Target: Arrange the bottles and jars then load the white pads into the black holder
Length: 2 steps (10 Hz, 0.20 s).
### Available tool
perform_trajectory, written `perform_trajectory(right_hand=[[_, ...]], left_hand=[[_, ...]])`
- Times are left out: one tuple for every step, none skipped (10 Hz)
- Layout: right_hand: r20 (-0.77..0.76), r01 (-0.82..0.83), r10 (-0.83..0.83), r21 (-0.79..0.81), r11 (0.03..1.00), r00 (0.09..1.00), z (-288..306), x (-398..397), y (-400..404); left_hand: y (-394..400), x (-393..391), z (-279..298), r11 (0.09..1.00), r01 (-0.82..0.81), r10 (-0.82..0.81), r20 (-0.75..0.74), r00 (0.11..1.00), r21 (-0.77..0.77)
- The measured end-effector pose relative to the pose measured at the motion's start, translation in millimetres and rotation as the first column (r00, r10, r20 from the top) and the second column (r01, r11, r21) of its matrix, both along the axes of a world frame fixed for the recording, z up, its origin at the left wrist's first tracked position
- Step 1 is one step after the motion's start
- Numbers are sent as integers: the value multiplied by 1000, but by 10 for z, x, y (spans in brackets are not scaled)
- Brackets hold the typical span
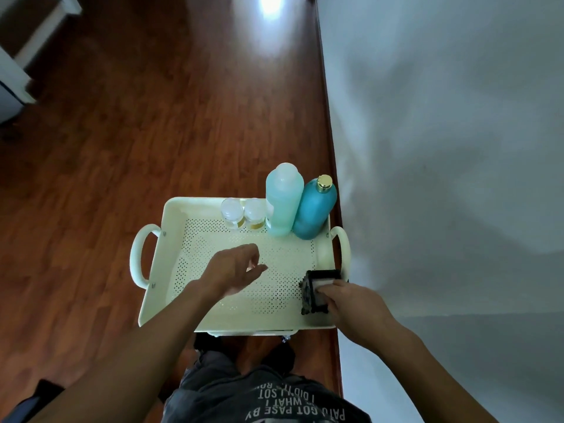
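Observation:
A cream perforated tray (171, 288) holds everything. Along its far edge stand two small clear jars (233, 212) (254, 213) with gold bands, a pale aqua bottle (283, 199) and a darker teal bottle (314, 209) with a gold cap. The black holder (309, 293) sits at the tray's near right corner with white pads (325, 283) inside. My right hand (351, 303) rests on the holder, fingers pressing on the white pads. My left hand (235, 268) hovers over the tray's middle, fingers loosely curled and holding nothing.
The tray has looped handles on its left (137, 257) and right (343, 245) sides and stands over a wooden floor (122, 148). A pale wall (442, 148) runs close along the right. White furniture (18, 56) is at the far left.

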State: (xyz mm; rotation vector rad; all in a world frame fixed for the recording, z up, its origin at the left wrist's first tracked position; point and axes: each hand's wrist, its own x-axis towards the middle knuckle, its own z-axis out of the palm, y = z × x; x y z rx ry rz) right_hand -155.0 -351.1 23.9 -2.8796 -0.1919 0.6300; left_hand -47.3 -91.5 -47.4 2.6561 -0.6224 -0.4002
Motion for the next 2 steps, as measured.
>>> perform_trajectory(right_hand=[[9, 126, -128, 115, 985, 992, 152, 48, -135], [64, 148, -177, 320, 936, 982, 603, 299, -96]], left_hand=[[90, -21, -81, 996, -84, 85, -34, 996, 39], [464, -112, -140, 955, -295, 295, 23, 955, 0]])
